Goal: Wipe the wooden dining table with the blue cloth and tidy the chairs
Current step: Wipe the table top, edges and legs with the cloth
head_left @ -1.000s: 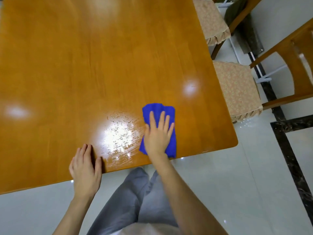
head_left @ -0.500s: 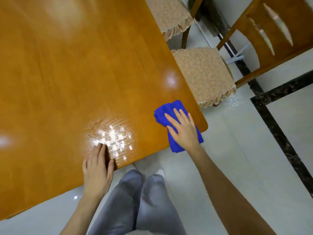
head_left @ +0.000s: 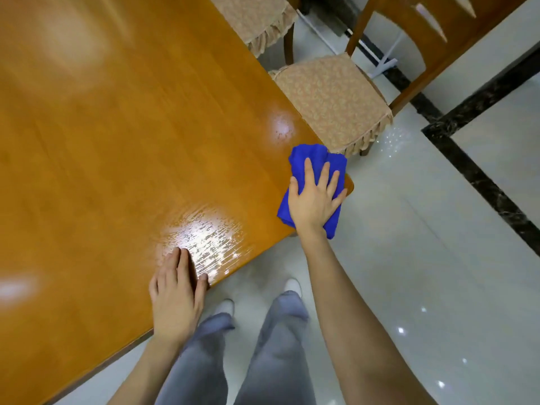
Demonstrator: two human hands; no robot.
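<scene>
The wooden dining table [head_left: 117,141] fills the left of the view, glossy and orange-brown. My right hand [head_left: 314,197] lies flat with fingers spread on the folded blue cloth [head_left: 304,157], pressing it on the table's near right corner; part of the cloth hangs over the edge. My left hand [head_left: 175,293] rests flat on the near edge beside a wet, streaky patch [head_left: 204,241]. A wooden chair with a beige cushion [head_left: 330,100] stands close to the table's right side, its backrest [head_left: 438,30] toward the upper right. A second cushioned chair [head_left: 254,19] sits behind it.
Pale glossy floor tiles [head_left: 423,258] with a dark marble border strip [head_left: 479,182] lie to the right. My grey trouser legs [head_left: 263,346] and white shoes stand just off the table's near edge. A white frame [head_left: 382,62] shows behind the chairs.
My right hand has slid the cloth rightward along the near edge to the table corner. The view has swung right, bringing the chairs closer. My left hand has stayed on the edge.
</scene>
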